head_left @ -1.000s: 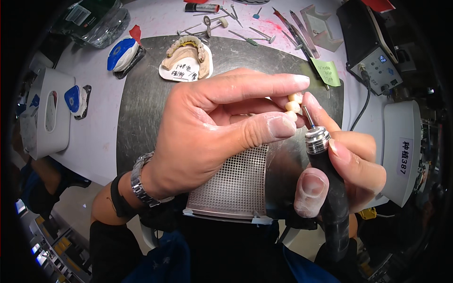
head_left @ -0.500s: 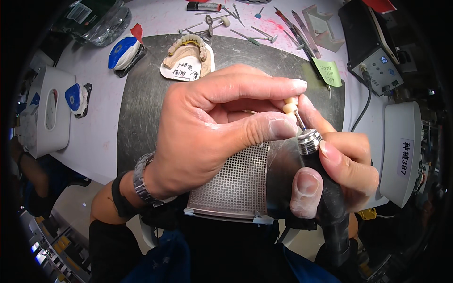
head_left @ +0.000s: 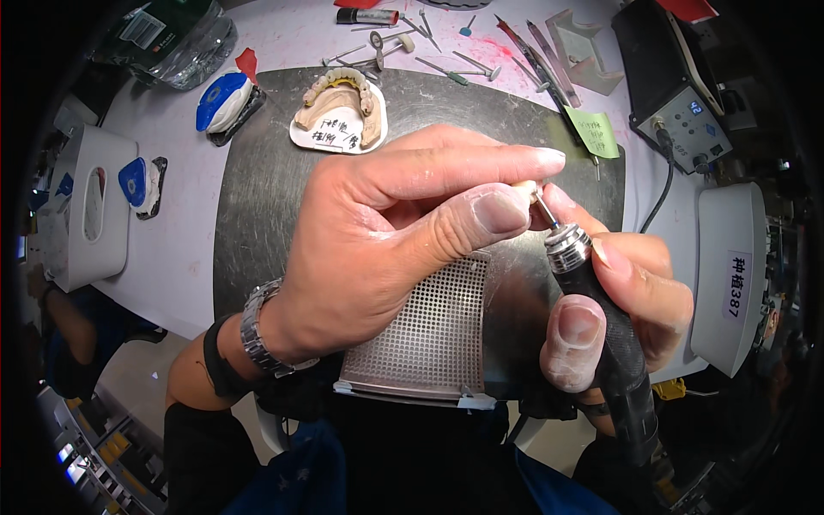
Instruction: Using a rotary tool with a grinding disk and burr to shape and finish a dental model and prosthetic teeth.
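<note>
Between thumb and index finger, my left hand pinches a small tooth-coloured dental bridge, mostly hidden by the fingers. My right hand is wrapped round a black dental handpiece with a silver collar. The thin metal bur at its tip reaches the bridge, and it looks to be touching. White dust coats my fingertips. Beyond my left hand, a beige dental model with a row of teeth stands on a white base. Beneath my hands lies a perforated metal grille at the bench edge.
A dark metal plate covers the middle bench. Loose burs and polishing wheels lie at the back, beside brushes. The control box stands back right, its cable hanging. Blue-and-white moulds and a white bin are left.
The handpiece has tilted and shifted slightly right with my right hand. My left thumb has drawn back a little, and less of the bridge shows.
</note>
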### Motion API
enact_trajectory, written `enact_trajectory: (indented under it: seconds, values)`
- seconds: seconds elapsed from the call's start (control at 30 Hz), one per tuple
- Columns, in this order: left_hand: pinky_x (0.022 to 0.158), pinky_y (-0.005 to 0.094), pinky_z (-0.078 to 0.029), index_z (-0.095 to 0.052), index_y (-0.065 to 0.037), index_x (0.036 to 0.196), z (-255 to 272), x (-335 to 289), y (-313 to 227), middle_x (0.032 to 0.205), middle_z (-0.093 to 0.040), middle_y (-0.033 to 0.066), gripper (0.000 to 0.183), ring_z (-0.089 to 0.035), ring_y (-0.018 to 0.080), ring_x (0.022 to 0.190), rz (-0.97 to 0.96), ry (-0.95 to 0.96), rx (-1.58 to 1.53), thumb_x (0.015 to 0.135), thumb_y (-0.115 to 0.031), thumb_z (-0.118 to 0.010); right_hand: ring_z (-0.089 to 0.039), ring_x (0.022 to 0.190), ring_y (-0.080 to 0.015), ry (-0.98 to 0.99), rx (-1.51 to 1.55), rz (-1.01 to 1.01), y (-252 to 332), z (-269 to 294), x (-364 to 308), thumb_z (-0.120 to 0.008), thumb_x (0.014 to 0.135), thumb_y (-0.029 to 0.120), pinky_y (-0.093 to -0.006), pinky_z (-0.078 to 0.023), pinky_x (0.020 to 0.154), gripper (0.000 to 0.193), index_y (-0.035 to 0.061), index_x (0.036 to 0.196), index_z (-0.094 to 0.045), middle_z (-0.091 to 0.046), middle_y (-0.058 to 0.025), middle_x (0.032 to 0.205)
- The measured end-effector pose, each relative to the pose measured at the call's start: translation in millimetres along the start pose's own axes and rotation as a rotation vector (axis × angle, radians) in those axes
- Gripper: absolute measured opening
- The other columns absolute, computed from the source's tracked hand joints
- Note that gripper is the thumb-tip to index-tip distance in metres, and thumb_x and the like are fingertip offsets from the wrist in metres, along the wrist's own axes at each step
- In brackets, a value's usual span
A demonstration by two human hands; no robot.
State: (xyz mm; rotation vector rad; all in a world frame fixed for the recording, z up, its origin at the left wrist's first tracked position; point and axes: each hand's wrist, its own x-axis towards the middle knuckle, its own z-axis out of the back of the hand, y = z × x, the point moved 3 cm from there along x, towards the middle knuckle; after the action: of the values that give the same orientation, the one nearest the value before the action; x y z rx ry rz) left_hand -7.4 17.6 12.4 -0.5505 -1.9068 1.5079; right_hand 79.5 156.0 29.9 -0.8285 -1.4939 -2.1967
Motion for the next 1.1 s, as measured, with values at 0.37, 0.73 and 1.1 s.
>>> enact_trajectory:
  seconds: [0.37, 0.73, 1.1]
  values:
    - [0.076, 0.0197, -0.048, -0.058, 0.002, 0.111, 2.9, 0.1, 0.3, 0.108, -0.056, 0.0119, 0.033, -0.057, 0.0101, 0.087, -0.017, 0.026, 0.055, 0.088, -0.022, -0.056, -0.060, 0.095, -0.0365, 0.009, 0.047, 0.004, -1.8, -0.6, -2.1, -0.061, 0.084, 0.012, -0.0396, -0.048, 0.086, 0.028, -0.0006, 0.103, -0.045, -0.053, -0.0171, 0.087]
    - [0.082, 0.0239, -0.053, -0.053, 0.007, 0.111, -0.9, -0.9, 4.7, 0.111, -0.057, 0.0177, 0.029, -0.061, 0.0168, 0.094, 0.126, -0.051, -0.337, 0.090, -0.014, -0.053, -0.058, 0.082, -0.0151, -0.101, 0.124, -0.068, -8.0, 0.4, -2.9, -0.061, 0.084, 0.024, -0.0257, -0.046, 0.079, 0.033, 0.0043, 0.106, -0.046, -0.059, -0.0251, 0.097]
    - [0.079, 0.0239, -0.053, -0.054, 0.007, 0.109, 0.0, -1.6, 4.9, 0.107, -0.059, 0.0189, 0.028, -0.063, 0.0161, 0.090, 0.111, -0.072, -0.310, 0.090, -0.013, -0.053, -0.057, 0.085, -0.0166, -0.125, 0.131, -0.104, -7.3, -2.6, -3.2, -0.061, 0.083, 0.022, -0.0289, -0.044, 0.084, 0.031, 0.0034, 0.104, -0.048, -0.058, -0.0270, 0.098]
